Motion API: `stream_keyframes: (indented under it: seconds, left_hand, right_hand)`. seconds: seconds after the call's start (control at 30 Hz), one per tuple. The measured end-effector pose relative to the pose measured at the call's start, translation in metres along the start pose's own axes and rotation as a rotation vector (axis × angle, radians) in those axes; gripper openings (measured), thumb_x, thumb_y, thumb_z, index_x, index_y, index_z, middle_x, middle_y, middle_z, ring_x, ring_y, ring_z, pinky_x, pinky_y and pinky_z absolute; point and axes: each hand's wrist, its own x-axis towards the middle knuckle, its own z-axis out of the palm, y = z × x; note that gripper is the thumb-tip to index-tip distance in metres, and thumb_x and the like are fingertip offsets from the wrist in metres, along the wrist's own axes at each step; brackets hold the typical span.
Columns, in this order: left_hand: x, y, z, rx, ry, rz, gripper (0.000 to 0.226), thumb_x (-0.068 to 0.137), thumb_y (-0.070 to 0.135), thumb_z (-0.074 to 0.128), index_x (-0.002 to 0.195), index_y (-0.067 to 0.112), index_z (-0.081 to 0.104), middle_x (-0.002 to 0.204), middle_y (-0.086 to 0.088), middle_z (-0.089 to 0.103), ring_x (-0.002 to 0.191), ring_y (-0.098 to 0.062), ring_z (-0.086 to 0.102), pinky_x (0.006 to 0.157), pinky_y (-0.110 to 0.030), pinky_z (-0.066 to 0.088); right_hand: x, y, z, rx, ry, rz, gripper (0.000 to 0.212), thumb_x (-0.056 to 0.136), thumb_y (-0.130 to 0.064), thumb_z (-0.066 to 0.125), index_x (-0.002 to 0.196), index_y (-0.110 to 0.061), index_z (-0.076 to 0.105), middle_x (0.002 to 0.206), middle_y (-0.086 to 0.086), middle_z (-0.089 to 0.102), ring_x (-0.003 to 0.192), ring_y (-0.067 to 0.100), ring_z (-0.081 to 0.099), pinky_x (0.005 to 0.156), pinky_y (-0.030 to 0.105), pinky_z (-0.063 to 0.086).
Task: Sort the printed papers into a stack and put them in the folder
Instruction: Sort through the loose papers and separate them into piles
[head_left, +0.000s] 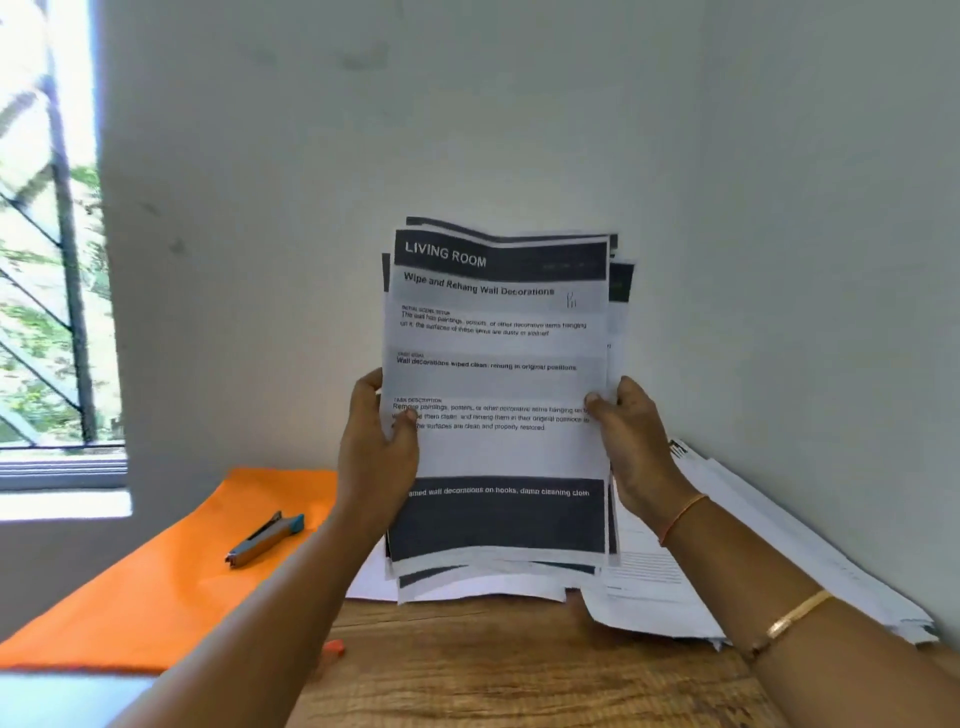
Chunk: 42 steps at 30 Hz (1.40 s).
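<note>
Left hand (376, 447) and right hand (636, 447) grip the upright paper stack (498, 364); folder (156, 587) lies flat leftward, nearer the left hand.

stapler (265, 539) on folder (171, 577), left of papers (496, 384)

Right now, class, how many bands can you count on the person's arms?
2, both on the right arm: a thin orange thread at the wrist and a gold bangle farther up the forearm. The left arm shows none, though its underside is hidden.
</note>
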Motion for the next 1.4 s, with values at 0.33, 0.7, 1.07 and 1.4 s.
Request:
stream_keyframes:
  seconds: [0.33, 0.7, 1.07, 1.4]
  left_hand:
    - [-0.011, -0.002, -0.019, -0.126, -0.047, -0.092, 0.020, 0.090, 0.010, 0.059, 0.099, 0.024, 0.049, 0.096, 0.001, 0.063, 0.077, -0.012, 0.068, 0.058, -0.027, 0.057]
    - [-0.020, -0.003, -0.019, -0.230, -0.255, -0.398, 0.006, 0.090, 0.015, 0.060, 0.095, 0.017, 0.061, 0.095, -0.006, 0.070, 0.084, -0.024, 0.067, 0.073, -0.036, 0.056]
    - [-0.004, -0.035, -0.024, 0.351, -0.300, -0.431, 0.021, 0.096, 0.011, 0.048, 0.112, 0.007, 0.062, 0.109, -0.013, 0.064, 0.100, -0.032, 0.058, 0.083, -0.032, 0.043]
    - [0.026, -0.071, -0.112, 0.832, -0.220, -0.532, 0.012, 0.087, 0.003, 0.054, 0.086, 0.002, 0.066, 0.089, -0.019, 0.060, 0.081, -0.029, 0.053, 0.071, -0.030, 0.038]
  right_hand:
    - [-0.039, 0.006, 0.006, 0.067, -0.231, -0.005, 0.019, 0.095, -0.011, 0.053, 0.099, -0.029, 0.057, 0.100, -0.004, 0.067, 0.092, 0.013, 0.065, 0.083, 0.029, 0.053]
    - [-0.051, 0.012, 0.007, 0.084, -0.246, 0.097, 0.023, 0.095, -0.007, 0.051, 0.092, -0.028, 0.060, 0.093, -0.005, 0.067, 0.082, 0.010, 0.063, 0.069, 0.018, 0.052]
    - [-0.048, 0.024, 0.022, -0.225, -0.372, 0.201, 0.022, 0.098, -0.020, 0.049, 0.114, -0.011, 0.062, 0.116, 0.009, 0.066, 0.103, 0.023, 0.061, 0.083, 0.024, 0.043]
    - [-0.041, 0.062, 0.015, -1.058, -0.726, 0.099, 0.050, 0.091, -0.055, 0.049, 0.132, -0.027, 0.045, 0.143, 0.002, 0.043, 0.129, 0.023, 0.042, 0.108, 0.045, 0.028]
